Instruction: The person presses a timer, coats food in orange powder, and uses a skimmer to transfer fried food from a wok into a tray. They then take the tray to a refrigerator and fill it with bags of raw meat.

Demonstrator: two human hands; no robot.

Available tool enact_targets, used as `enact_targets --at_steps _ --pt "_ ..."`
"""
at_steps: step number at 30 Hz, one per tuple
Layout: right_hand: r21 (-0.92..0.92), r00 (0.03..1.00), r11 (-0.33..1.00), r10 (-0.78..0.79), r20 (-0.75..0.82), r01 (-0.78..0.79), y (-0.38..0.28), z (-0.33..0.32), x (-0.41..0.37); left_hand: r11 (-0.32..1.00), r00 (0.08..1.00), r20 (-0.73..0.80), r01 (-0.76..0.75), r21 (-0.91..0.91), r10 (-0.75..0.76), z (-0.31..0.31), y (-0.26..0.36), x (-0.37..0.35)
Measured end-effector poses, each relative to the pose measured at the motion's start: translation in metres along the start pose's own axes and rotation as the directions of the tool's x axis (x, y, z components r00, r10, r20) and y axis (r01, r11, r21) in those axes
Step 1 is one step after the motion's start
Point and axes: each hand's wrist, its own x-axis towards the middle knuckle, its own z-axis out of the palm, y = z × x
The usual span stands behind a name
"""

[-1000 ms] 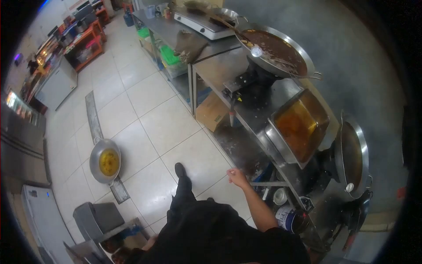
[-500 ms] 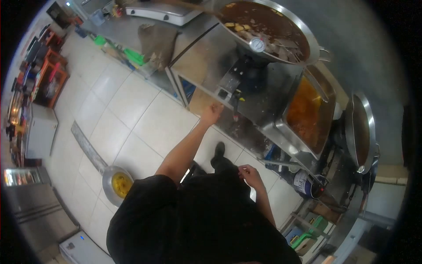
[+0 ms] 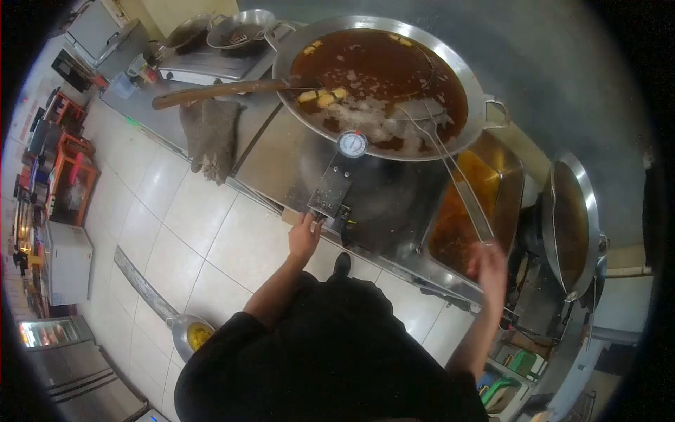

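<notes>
My left hand (image 3: 304, 238) is closed at the front of the stove's metal control box (image 3: 329, 195), its fingers round a small dark knob (image 3: 321, 219) there. Smeared by motion, my right hand (image 3: 489, 264) is at the end of the long handle of a wire skimmer (image 3: 464, 188). The skimmer's head lies in a large wok (image 3: 295, 112) of brown, foaming oil, where several yellow pieces (image 3: 325, 97) float. A dial thermometer (image 3: 352, 144) sits at the wok's near rim. A wooden-handled tool (image 3: 221, 93) rests across the left rim.
A steel tray (image 3: 508, 200) of orange liquid stands right of the wok, with a second wok (image 3: 573, 218) beyond. Cloth (image 3: 211, 137) drapes over the counter's left edge. On the tiled floor, a long-handled pan (image 3: 184, 336) holds something yellow. Two pans (image 3: 242, 29) stand at the back left.
My view has shifted toward the large wok. My left hand has come to the control box; my right hand has risen from beside my body to the skimmer's handle end.
</notes>
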Motion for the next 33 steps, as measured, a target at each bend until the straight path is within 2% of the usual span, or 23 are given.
enact_targets --at_steps 1,2,3,4,5,6,7,8,9,11,12,14,15,17,18,20,23,27,29,33 --pt "0.119 0.988 0.991 -0.047 -0.15 0.065 -0.028 -0.006 0.015 0.998 0.999 0.006 -0.054 -0.013 0.054 -0.007 -0.004 0.01" --pt "0.086 0.98 0.99 -0.097 -0.175 0.114 -0.057 -0.007 0.022 0.987 0.997 0.03 -0.072 -0.143 0.077 -0.029 -0.002 0.018" --pt "0.051 0.969 0.986 -0.148 -0.198 0.161 -0.086 -0.004 0.026 0.964 1.0 0.005 0.018 -0.265 -0.018 -0.043 -0.013 0.032" --pt "0.031 0.982 0.993 -0.107 -0.157 0.113 -0.111 -0.002 0.029 0.917 0.994 -0.007 0.102 -0.385 -0.114 -0.055 -0.026 0.05" --pt "0.034 0.982 0.993 -0.108 -0.154 0.114 -0.129 0.005 0.033 0.698 0.979 -0.143 -0.002 -0.716 -0.144 -0.071 -0.04 0.08" --pt "-0.2 0.969 0.955 -0.235 -0.071 0.216 -0.146 0.012 0.036 0.597 0.96 -0.181 -0.019 -0.802 -0.214 -0.095 -0.056 0.119" --pt "-0.414 0.942 0.852 -0.334 0.039 0.32 -0.165 0.022 0.036 0.628 0.901 -0.386 -0.186 -0.756 -0.197 -0.133 -0.033 0.165" --pt "-0.619 0.981 0.764 -0.185 0.06 0.182 -0.192 0.032 0.035 0.458 0.905 -0.402 -0.302 -0.836 -0.137 -0.167 -0.025 0.205" --pt "-0.619 0.981 0.765 -0.188 0.056 0.181 -0.196 0.043 0.04 0.257 0.895 -0.406 -0.355 -0.899 -0.182 -0.202 0.0 0.243" --pt "-0.837 0.923 0.446 -0.349 0.163 0.316 -0.196 0.067 0.049 0.142 0.778 -0.585 -0.567 -0.811 -0.229 -0.242 0.043 0.294" --pt "-0.838 0.923 0.446 -0.352 0.158 0.314 -0.193 0.077 0.054 0.138 0.779 -0.585 -0.569 -0.811 -0.226 -0.252 0.04 0.312" --pt "-0.895 0.969 0.401 -0.222 0.109 0.193 -0.184 0.087 0.064 -0.06 0.792 -0.53 -0.571 -0.819 -0.303 -0.272 0.032 0.337" --pt "-0.896 0.969 0.402 -0.224 0.105 0.19 -0.183 0.087 0.067 -0.064 0.792 -0.531 -0.572 -0.818 -0.301 -0.285 0.044 0.339" --pt "-0.926 0.958 0.346 -0.282 0.053 0.153 -0.184 0.084 0.07 -0.048 0.697 -0.48 -0.592 -0.805 -0.533 -0.312 0.091 0.334" --pt "-0.927 0.959 0.348 -0.279 0.043 0.142 -0.191 0.087 0.068 -0.057 0.703 -0.475 -0.588 -0.807 -0.529 -0.323 0.106 0.333" --pt "-0.921 0.971 0.374 -0.237 0.015 0.105 -0.211 0.088 0.063 0.047 0.62 -0.513 -0.61 -0.791 -0.594 -0.342 0.127 0.33" --pt "-0.92 0.956 0.371 -0.293 0.014 0.127 -0.22 0.088 0.064 0.06 0.608 -0.512 -0.607 -0.792 -0.607 -0.352 0.143 0.331" --pt "-0.922 0.956 0.379 -0.29 -0.04 0.076 -0.222 0.089 0.069 0.046 0.616 -0.501 -0.603 -0.797 -0.607 -0.345 0.155 0.325" --pt "-0.922 0.959 0.379 -0.281 -0.036 0.077 -0.227 0.086 0.071 0.017 0.637 -0.556 -0.65 -0.76 -0.534 -0.341 0.152 0.327" --pt "-0.908 0.969 0.416 -0.24 -0.054 0.053 -0.226 0.071 0.079 -0.017 0.624 -0.561 -0.676 -0.736 -0.543 -0.347 0.156 0.342"
